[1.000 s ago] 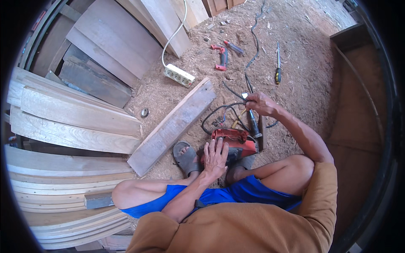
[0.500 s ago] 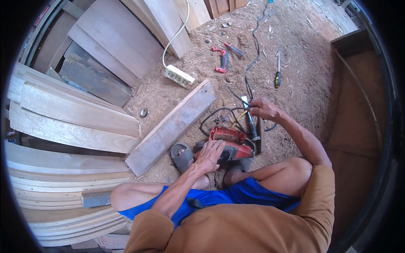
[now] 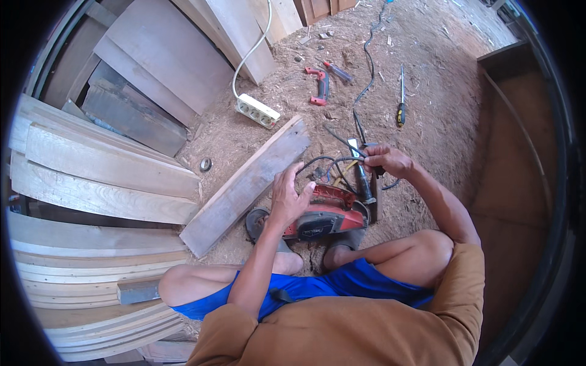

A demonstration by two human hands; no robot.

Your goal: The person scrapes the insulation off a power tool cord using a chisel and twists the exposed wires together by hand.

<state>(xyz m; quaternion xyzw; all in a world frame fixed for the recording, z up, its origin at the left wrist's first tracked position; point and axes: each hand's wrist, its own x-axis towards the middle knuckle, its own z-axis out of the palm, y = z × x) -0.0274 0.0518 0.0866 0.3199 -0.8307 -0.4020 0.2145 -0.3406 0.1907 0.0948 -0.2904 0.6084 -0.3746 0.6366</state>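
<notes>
A red and black power tool [image 3: 326, 221], shaped like an electric planer, rests between my feet with its top handle part opened up. A black cable [image 3: 317, 160] loops from it toward my right hand. My right hand [image 3: 390, 161] pinches that cable beyond the tool. My left hand [image 3: 288, 198] is raised over the tool's left end, thumb and fingers apart, fingertips by the cable loop; whether they touch it I cannot tell. Under the cable lies a chisel [image 3: 364, 180] with a dark handle, beside a narrow brown wooden piece [image 3: 375, 204]. Thin loose wires show behind the tool.
A wooden plank [image 3: 247, 186] lies left of the tool. Farther off are a white power strip [image 3: 257, 111], a red and black handle cover [image 3: 318, 86], a small screwdriver [image 3: 337, 71] and a long yellow-black screwdriver [image 3: 401, 113]. Stacked boards [image 3: 104, 161] line the left; a brown panel [image 3: 519, 152] stands right.
My left hand has lifted off the power tool and moved up toward the cable loop, its fingers spreading. My right hand has shifted slightly right, still pinching the cable.
</notes>
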